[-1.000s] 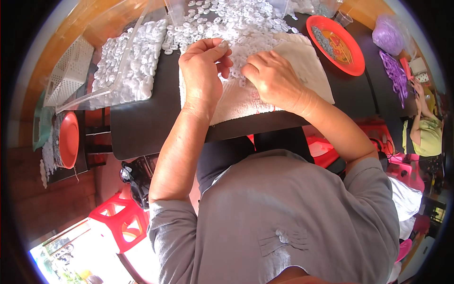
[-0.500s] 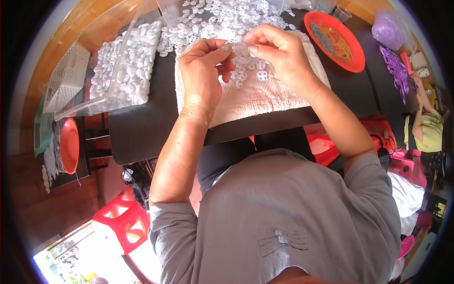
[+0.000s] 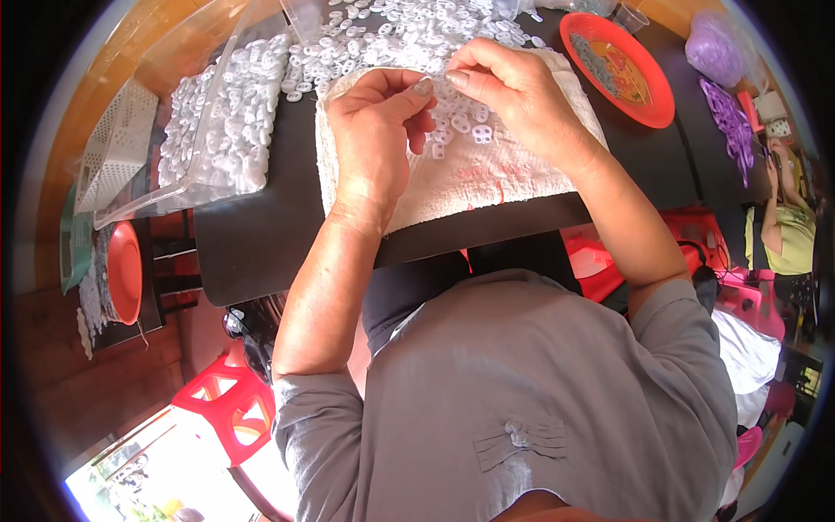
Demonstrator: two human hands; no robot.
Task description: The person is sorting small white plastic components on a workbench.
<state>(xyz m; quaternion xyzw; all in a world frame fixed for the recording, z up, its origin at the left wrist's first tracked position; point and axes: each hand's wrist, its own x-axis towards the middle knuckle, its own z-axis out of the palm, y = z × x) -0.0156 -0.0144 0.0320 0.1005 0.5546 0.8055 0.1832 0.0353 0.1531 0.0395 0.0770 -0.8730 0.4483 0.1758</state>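
My left hand point(image 3: 376, 130) is raised over a cream towel point(image 3: 435, 205), its thumb and index finger pinched together. What sits between those fingertips is too small to make out. Just to its right, my right hand point(image 3: 520, 94) also has thumb and forefinger pressed together, pointing toward the left fingertips; I cannot make out anything in them. Beneath and between both hands lie several small white plastic pieces with two holes point(image 3: 482, 134), loose on the towel. A larger heap of the same white pieces point(image 3: 383, 43) spreads over the dark table beyond.
A clear plastic bin point(image 3: 193, 187) full of white pieces stands at left. Far right, an orange-red plate point(image 3: 654, 106) holds small grey items, near a purple bundle point(image 3: 729, 130). Red stools point(image 3: 228, 409) stand below the table. Another person point(image 3: 790, 239) sits at far right.
The view has shifted slightly, so the table things sit a little differently. Both hands keep nearly the same pose, the right fingertips still close to the left ones.
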